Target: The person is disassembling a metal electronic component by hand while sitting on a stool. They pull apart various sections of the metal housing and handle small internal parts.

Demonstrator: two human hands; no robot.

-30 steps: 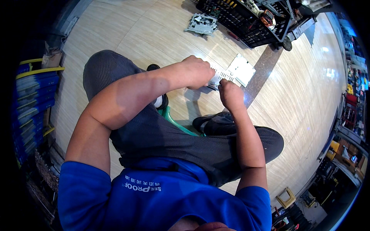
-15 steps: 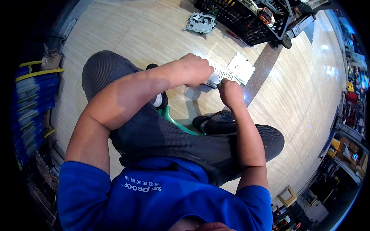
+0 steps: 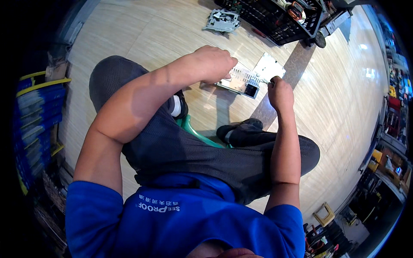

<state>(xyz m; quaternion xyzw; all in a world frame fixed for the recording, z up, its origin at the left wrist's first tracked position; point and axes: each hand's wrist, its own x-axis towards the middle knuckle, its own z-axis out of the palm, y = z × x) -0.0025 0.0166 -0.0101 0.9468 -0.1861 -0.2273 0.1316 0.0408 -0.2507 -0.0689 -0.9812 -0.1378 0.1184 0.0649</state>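
Note:
In front of me, low over the floor, is a flat silver metal casing (image 3: 243,76) with rows of slots and a black square socket at its near right corner. My left hand (image 3: 216,64) is closed over the left end of this casing; its fingertips are partly hidden. At the right, my right hand (image 3: 282,95) is closed round a small tool (image 3: 265,81) with a thin metal tip pointing left at the casing; its exact kind is too small to tell. Just beyond, a pale metal plate (image 3: 269,66) adjoins the casing's far right side.
Farther off stands a black plastic crate (image 3: 279,26) full of tools and cables. Left of it lies a silver metal mechanism (image 3: 221,20). Blue stacked bins (image 3: 38,116) line the left side. My foot (image 3: 245,129) and a green stool edge (image 3: 200,136) are close below the hands.
My right hand has drawn away to the right from the casing, with the tool in it. The casing's socket corner now shows. My left hand has shifted slightly and keeps its hold.

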